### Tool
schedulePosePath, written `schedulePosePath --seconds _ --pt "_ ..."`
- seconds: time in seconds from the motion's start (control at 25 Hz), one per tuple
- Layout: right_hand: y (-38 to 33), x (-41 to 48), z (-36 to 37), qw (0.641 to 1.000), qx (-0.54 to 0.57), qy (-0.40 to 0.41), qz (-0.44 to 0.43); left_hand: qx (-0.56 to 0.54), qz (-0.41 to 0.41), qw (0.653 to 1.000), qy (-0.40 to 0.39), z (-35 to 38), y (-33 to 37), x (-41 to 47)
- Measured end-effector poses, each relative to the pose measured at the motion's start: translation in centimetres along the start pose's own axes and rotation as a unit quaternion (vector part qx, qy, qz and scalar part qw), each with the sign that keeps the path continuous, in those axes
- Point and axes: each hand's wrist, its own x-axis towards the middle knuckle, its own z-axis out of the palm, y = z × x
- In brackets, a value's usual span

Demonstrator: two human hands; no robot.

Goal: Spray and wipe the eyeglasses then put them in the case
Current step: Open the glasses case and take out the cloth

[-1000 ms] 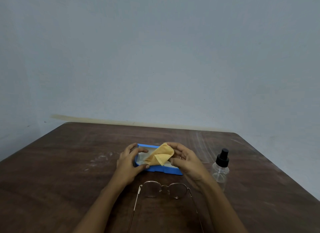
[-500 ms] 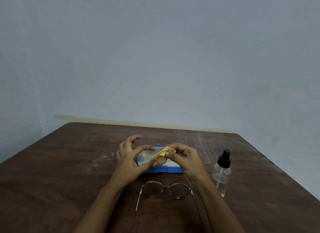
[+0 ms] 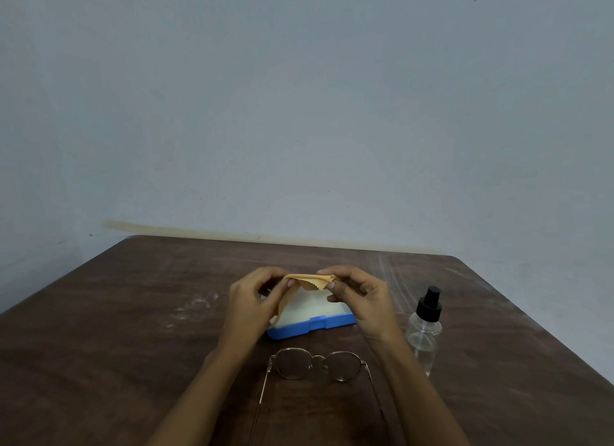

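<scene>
The fingers of left hand and right hand pinch a yellow zigzag-edged cloth, centre frame, over the open blue plastic case. Below it, round wire-rimmed eyeglasses lie on the brown worktop. Step: readying cloth; next likely needs one hand freed for the clear spray bottle, right.

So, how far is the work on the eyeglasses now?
Done: the blue case lies open. In hand: left hand and right hand pinch the yellow cloth above it. To do: the eyeglasses lie unfolded, the spray bottle stands untouched; spraying, wiping and casing remain.
</scene>
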Motion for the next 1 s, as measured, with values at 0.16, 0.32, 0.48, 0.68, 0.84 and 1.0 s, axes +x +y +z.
schedulePosePath --seconds 0.16,0.32,0.48,0.68,0.84,1.0 --pt "0.2 0.0 -0.5 0.999 -0.04 -0.023 0.007 -0.04 -0.053 0.997 0.046 0.3 0.8 0.2" --pt "0.2 -0.2 -0.2 0.997 -0.051 -0.056 0.034 -0.143 -0.126 0.98 0.059 0.6 1.0 0.4" --pt "0.1 -0.5 0.2 0.993 -0.069 -0.08 0.045 -0.268 -0.198 0.941 0.057 0.9 1.5 0.4" --pt "0.2 -0.6 0.4 0.995 -0.088 -0.03 0.029 -0.353 -0.225 0.908 0.029 0.9 2.2 0.3" --pt "0.6 -0.3 0.4 0.997 -0.003 -0.014 0.081 -0.394 -0.248 0.885 -0.014 1.2 2.6 0.1" --pt "0.4 -0.2 0.1 0.997 0.027 -0.024 0.072 -0.402 -0.271 0.874 -0.037 1.2 2.5 -0.1"
